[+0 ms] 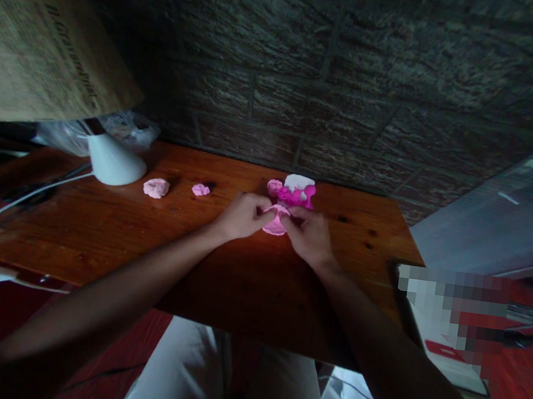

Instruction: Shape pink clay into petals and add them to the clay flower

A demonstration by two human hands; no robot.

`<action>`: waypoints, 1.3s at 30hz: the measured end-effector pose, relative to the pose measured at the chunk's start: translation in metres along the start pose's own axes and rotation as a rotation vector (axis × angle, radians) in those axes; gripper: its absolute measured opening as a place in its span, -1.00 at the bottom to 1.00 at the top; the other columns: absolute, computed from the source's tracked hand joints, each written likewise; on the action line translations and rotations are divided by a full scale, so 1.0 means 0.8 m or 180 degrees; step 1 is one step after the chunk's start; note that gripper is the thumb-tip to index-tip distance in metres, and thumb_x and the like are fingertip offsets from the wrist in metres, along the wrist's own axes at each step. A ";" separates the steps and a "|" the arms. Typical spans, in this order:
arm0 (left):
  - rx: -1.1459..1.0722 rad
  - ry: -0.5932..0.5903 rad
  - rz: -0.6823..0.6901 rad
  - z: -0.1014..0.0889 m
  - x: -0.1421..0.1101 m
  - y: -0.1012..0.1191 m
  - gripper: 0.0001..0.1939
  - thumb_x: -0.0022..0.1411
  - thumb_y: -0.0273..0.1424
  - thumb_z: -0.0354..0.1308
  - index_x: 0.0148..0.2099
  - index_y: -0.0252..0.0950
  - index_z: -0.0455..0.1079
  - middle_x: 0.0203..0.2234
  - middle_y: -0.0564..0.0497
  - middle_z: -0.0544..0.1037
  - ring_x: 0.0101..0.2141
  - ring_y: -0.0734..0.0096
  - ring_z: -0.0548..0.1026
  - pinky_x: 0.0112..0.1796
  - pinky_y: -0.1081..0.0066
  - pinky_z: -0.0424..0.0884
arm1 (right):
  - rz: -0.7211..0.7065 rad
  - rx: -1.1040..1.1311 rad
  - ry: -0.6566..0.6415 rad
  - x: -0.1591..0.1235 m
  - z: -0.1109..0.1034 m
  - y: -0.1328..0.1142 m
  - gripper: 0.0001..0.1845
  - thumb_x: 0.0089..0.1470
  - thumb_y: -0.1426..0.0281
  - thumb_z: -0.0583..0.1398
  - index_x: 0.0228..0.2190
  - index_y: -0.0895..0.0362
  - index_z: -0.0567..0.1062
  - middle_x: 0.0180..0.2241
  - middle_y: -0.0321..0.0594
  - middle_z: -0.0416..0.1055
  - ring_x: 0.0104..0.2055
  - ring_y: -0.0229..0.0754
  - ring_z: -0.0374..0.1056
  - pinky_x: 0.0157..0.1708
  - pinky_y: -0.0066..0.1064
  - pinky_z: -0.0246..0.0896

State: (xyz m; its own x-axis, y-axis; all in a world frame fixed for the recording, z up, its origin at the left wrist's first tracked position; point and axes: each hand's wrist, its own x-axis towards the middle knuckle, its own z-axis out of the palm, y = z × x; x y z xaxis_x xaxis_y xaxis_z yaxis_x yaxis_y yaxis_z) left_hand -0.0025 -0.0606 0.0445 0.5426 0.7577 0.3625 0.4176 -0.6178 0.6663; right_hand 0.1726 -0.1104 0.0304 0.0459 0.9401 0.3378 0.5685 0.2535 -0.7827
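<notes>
Between both hands is a flattened round piece of pink modelling clay (275,225), low over the wooden table (181,254). My left hand (245,215) pinches its left edge, thumb pointing inward. On the opposite edge my right hand (310,233) grips it, with the thumb pressed on its surface. Just behind the hands sits a group of clay shapes: a light pink round piece (274,187), bright magenta pieces (302,196) and a white slab (299,181). Off to the left lie a pale pink lump (156,187) and a smaller pink lump (201,189).
A lamp with a white base (116,163) and a printed shade (46,40) stands at the left, its white cable (15,202) trailing over the table edge. A plastic bag (128,129) lies behind it. The stone wall (289,65) borders the table's back. A flat dark-edged object (457,355) is at the right.
</notes>
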 end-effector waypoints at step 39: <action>-0.0050 0.0020 -0.0521 0.002 0.001 -0.006 -0.63 0.18 -0.29 0.11 -0.62 -0.28 0.17 -0.71 0.16 0.22 -0.60 0.55 0.17 -0.51 0.48 0.03 | 0.0404 0.0522 0.0478 0.000 0.009 0.005 -0.78 0.02 0.28 0.24 -0.35 0.13 0.64 -0.37 -0.20 0.64 -0.32 -0.11 0.54 -0.26 -0.34 0.38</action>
State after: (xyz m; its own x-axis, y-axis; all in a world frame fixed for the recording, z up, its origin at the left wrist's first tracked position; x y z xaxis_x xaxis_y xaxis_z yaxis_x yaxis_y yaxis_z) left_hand -0.0028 -0.0570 0.0404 0.4638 0.8493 0.2522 0.4885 -0.4826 0.7270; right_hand 0.1693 -0.1074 0.0235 0.2369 0.9254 0.2958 0.4102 0.1807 -0.8939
